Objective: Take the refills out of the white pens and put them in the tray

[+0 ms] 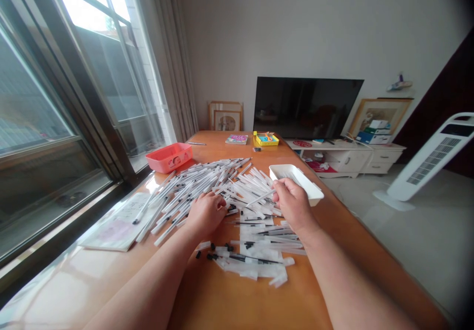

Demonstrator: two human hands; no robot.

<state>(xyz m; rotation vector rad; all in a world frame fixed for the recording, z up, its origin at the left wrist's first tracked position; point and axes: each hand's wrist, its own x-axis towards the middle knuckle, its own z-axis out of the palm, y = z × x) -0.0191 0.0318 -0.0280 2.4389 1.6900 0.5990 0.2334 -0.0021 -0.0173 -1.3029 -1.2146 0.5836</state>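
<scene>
Pinched in the right hand (294, 205): a slim, whitish pen barrel (260, 199), tilted, with its free end pointing left over the heap. Fanned loosely beyond and left of the left hand (206, 213): many whitish, dark-tipped pens (205, 177). Piled between the hands: pale translucent tubes (255, 184). Strewn nearer, partly overlapping: thin dark refills (259, 259), frosted sleeves (253, 270), small black plugs (198, 254).

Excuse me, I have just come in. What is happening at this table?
A person is handling pen parts. The right hand holds a pale tube near the white box. The left hand is curled by the heap; whether it grips anything is unclear. Pens lie to its left, some on a booklet; loose caps and refills lie nearer the person. A red box stands beyond the pens.
</scene>
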